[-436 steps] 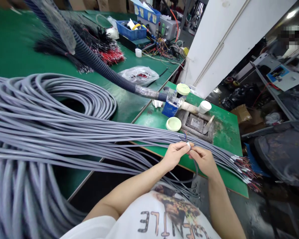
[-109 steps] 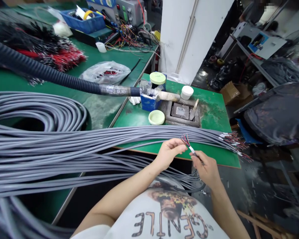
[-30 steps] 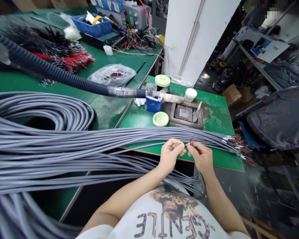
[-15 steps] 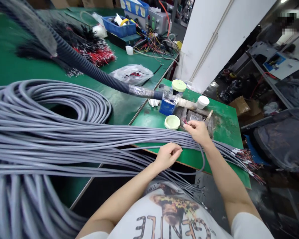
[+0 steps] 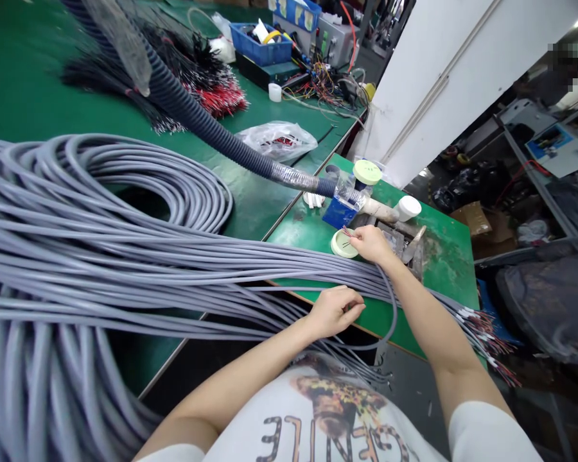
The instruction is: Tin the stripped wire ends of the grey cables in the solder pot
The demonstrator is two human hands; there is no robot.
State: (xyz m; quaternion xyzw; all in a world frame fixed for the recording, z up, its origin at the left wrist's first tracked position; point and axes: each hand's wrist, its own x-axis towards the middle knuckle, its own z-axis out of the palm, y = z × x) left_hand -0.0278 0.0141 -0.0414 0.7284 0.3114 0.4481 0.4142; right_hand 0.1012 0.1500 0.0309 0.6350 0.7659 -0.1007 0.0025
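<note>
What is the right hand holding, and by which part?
The right hand grips a grey multicore cable near its stripped end, just behind the coloured inner wires.

1. Blk corrugated conduit (image 5: 207,131), foil-taped end (image 5: 298,178), lies across green bench (image 5: 293,234).
2. Blue box (image 5: 340,213) by white-capped fitting (image 5: 408,208); pale green lids (image 5: 367,172) (image 5: 338,245).
3. Bench behind: blk/red wire bundles (image 5: 216,99), plastic bag (image 5: 277,141), blue bin (image 5: 260,51), control box (image 5: 334,42).
4. R of bench: white pillar (image 5: 438,96), cardboard box (image 5: 476,221).
</note>
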